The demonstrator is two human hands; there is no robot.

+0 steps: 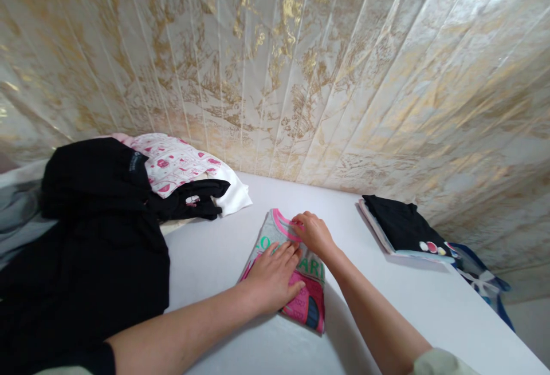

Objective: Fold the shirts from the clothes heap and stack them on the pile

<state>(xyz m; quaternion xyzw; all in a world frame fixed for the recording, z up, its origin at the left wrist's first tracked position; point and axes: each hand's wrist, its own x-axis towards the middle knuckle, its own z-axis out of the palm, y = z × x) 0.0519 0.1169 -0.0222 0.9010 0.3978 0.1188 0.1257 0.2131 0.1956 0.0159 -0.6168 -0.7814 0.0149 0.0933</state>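
Observation:
A folded grey T-shirt (315,297) with a pink neckline, green letters and a pink print lies on the white table in front of me. My left hand (272,277) rests flat on its middle, fingers stretched out, and covers part of the print. At the upper right of the collar is my right hand (313,233), its fingers curled in and closed on the pink neckline. The tips of those fingers are partly hidden against the fabric.
A loose heap of clothes stands on the left, with black garments (98,237) and a white-and-pink patterned one (176,160). To the right lies a neat folded stack topped by black cloth (399,223). Beyond it sits a blue, see-through bag (481,275). A gold-patterned curtain (275,66) hangs behind the white table (206,260).

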